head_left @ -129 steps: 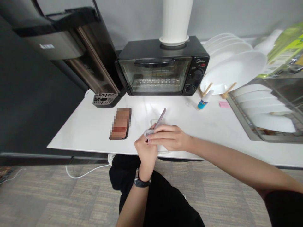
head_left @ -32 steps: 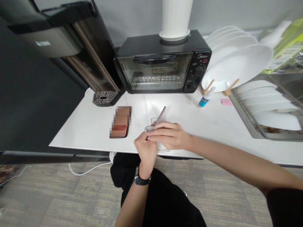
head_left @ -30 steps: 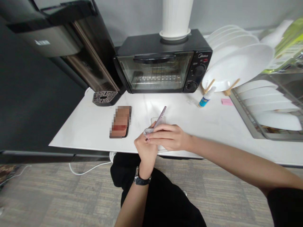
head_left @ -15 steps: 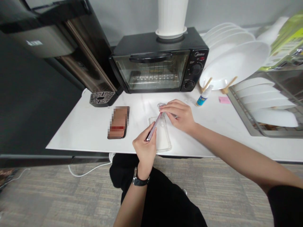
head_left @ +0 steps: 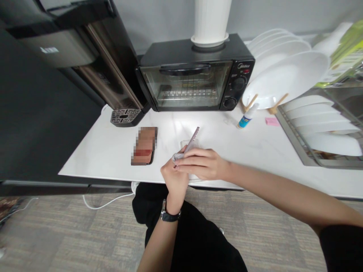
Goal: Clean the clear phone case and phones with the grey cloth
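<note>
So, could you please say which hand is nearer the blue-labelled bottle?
Right. The right hand is front-left of the blue-labelled bottle; the left hand is farther left.

Bright, even light; soft glare toward twelve o'clock on the flat, glossy white countertop; edges stretched, yellow-green plastic packaging blurred at two.

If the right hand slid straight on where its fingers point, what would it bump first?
The right hand would likely bump the left hand first, though depth is hard to judge.
</note>
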{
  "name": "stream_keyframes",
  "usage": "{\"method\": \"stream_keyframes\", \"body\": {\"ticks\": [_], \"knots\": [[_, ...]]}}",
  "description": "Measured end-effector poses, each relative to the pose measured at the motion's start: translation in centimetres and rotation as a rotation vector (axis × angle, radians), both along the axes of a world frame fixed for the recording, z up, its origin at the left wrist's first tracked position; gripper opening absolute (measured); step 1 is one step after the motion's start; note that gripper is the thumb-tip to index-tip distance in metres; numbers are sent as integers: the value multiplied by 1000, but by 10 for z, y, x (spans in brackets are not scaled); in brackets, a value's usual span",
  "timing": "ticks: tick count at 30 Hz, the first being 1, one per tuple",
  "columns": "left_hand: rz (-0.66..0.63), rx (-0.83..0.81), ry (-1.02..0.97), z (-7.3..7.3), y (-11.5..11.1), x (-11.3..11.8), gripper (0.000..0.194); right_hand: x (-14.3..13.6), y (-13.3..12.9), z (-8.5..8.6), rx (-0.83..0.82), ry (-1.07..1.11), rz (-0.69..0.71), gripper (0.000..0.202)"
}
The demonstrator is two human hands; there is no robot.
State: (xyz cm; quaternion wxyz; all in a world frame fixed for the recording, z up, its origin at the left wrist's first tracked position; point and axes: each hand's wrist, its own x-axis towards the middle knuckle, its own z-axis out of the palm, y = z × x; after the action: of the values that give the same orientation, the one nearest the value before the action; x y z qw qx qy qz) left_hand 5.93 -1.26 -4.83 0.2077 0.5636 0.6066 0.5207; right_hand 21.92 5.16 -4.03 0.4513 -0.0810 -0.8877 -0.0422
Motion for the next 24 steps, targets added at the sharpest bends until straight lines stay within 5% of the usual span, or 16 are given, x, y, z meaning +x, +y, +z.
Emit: {"method": "stream_keyframes", "body": {"ticks": [5,10,19,24], "knots": [[-57,64,14,2,-1,-2,29,2,-5,0,30,-109,-7,44],[28,6,21,-1,1,1,18,3,9,-4,-55,45,45,45],[21,7,-132,-8,2,4,23,32,52,0,-199,204,-241,29],[34,12,-123,-8,3,4,25,24,46,-3,-203,220,-207,31]]}}
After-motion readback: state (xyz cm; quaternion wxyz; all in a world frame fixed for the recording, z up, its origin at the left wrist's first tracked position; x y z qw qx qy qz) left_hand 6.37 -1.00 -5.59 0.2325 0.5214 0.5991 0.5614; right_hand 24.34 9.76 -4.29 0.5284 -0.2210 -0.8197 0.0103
